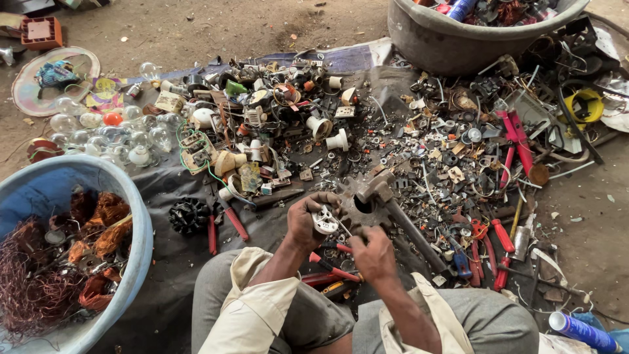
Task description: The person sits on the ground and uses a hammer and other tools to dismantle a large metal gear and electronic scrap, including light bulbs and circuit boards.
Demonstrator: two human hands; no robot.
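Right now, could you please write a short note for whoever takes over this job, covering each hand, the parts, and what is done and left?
Left hand: holds a small white electrical fitting.
Right hand: grips a red-handled tool whose tip is at the fitting.
Around: red-handled pliers lie on the dark ground sheet; a blue tub at the left holds copper wire; clear bulbs sit beyond it.
Done: copper already in the tub.
Left: the fitting is not yet apart; a large scrap pile lies ahead.

A scrap-sorting yard: dirt ground (249, 26), heaped electrical scrap (419, 144), tub of copper wire (39, 275)
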